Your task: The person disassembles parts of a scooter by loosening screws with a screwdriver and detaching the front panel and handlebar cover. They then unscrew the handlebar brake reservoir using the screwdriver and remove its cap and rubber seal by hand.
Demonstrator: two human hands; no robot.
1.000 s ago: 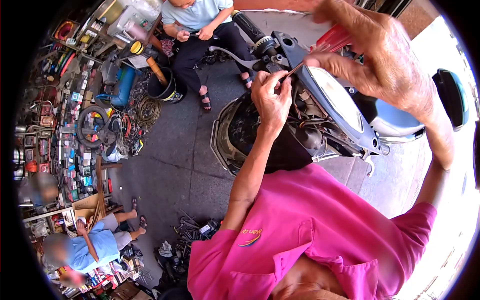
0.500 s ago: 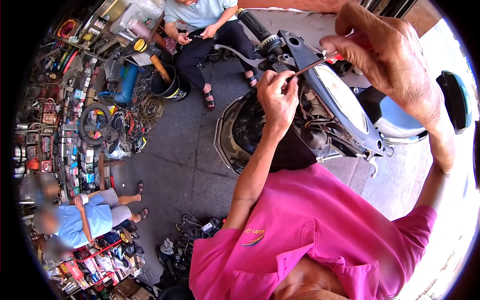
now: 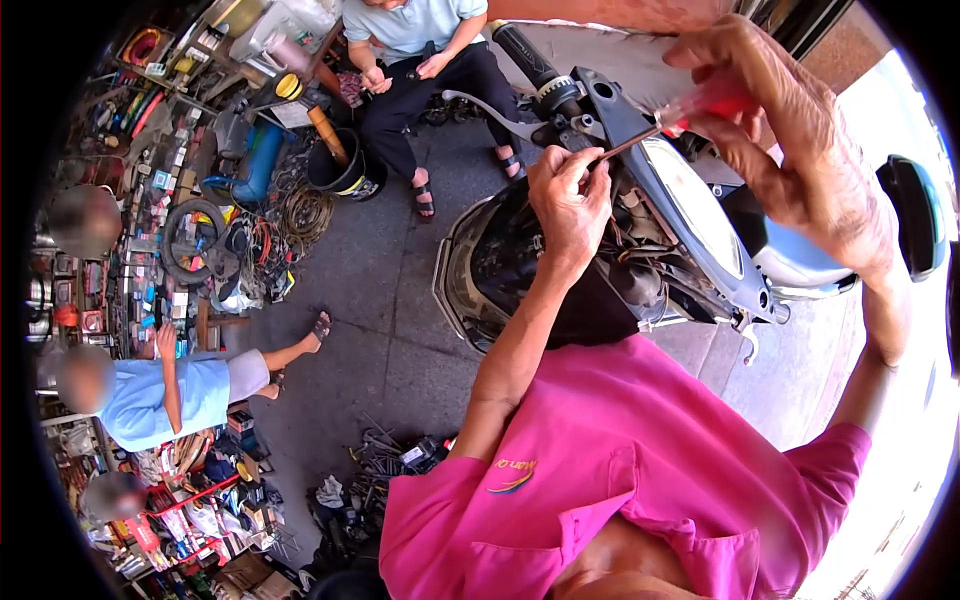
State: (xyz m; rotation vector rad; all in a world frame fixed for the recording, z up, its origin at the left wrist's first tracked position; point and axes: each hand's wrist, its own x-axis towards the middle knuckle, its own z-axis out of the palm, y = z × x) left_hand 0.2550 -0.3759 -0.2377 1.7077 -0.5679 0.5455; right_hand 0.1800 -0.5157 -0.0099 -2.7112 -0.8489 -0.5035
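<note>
Over scooter panel (image 3: 697,205), right hand (image 3: 805,145) curls fingers round screwdriver (image 3: 712,98); left hand (image 3: 573,205) pinches its far end. Wiring (image 3: 628,240) beside panel still uncovered.

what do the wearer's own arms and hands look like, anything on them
The left hand and right hand are gloveless, and no watch shows on the bare forearms. The short, loose sleeves are bright pink, matching the rest of the shirt, which has a small yellow and blue chest logo.
</note>
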